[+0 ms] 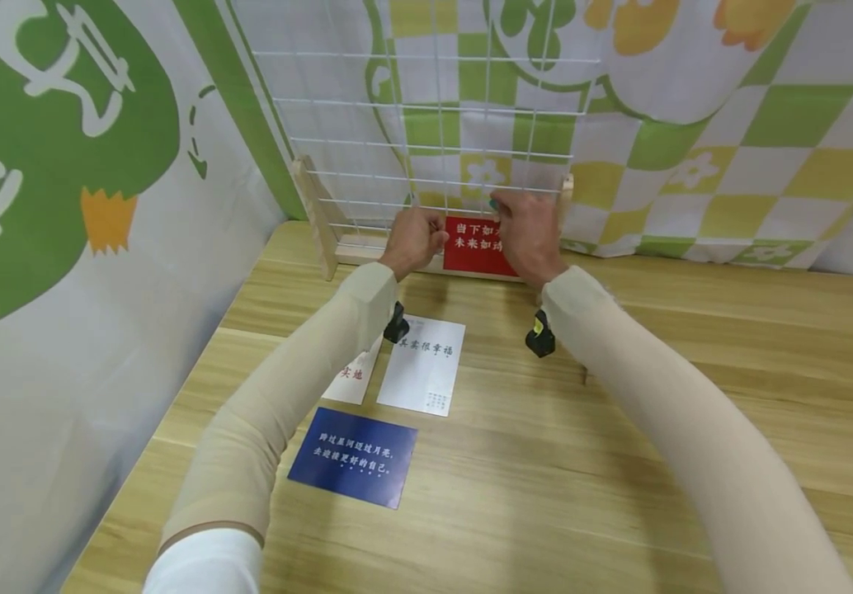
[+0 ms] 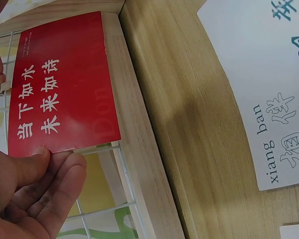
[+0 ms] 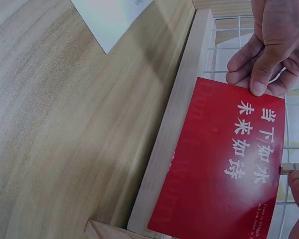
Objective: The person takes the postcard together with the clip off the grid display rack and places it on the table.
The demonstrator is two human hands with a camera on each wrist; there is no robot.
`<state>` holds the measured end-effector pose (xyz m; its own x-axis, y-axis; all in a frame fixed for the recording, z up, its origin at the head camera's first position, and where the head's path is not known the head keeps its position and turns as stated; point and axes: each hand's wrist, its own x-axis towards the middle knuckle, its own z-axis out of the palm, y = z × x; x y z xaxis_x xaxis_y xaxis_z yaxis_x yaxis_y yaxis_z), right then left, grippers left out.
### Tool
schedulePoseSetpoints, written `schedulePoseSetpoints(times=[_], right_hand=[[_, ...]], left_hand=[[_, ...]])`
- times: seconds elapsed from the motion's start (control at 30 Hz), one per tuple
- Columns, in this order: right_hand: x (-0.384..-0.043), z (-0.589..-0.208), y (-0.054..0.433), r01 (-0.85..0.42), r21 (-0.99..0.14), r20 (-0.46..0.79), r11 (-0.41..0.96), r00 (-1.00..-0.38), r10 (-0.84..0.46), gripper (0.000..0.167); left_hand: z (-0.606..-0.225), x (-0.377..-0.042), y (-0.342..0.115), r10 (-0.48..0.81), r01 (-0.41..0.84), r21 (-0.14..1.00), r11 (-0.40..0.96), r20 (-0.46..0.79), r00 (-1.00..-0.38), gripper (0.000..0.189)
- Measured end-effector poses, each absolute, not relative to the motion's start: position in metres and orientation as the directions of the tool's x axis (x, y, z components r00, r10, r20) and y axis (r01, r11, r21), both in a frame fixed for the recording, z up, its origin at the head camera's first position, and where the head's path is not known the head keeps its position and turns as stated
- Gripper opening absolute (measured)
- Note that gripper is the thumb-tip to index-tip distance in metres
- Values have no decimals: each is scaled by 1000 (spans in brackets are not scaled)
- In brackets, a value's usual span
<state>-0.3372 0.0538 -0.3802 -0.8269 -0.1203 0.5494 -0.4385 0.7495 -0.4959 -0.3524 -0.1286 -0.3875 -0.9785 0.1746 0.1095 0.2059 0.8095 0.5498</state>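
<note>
A red card [image 1: 474, 247] with white Chinese characters leans against the white wire grid [image 1: 437, 107], just above its wooden base. My left hand [image 1: 413, 238] pinches the card's left edge between thumb and fingers, seen closely in the left wrist view [image 2: 45, 184]. At the card's top edge my right hand [image 1: 529, 235] holds a small wooden clothespin [image 3: 291, 168] with a teal piece on it. The clothespin's tip meets the card's top edge beside a grid wire. In the head view the right hand hides the card's right part.
A blue card [image 1: 352, 456], a white card [image 1: 422, 363] and another white card [image 1: 352, 378], partly covered by my left sleeve, lie on the wooden table [image 1: 619, 495]. Wooden side supports [image 1: 315, 219] flank the grid. A patterned cloth [image 1: 694, 148] hangs behind.
</note>
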Motion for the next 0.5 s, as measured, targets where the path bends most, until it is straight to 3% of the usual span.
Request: schedulePoseSetpoints(times=[0.5], right_hand=[[-334,-374,53,-429,-561,545,708,-835,-75,22]], left_hand=[[-381,-347,-133,184,189,592,784,70,-980,15]])
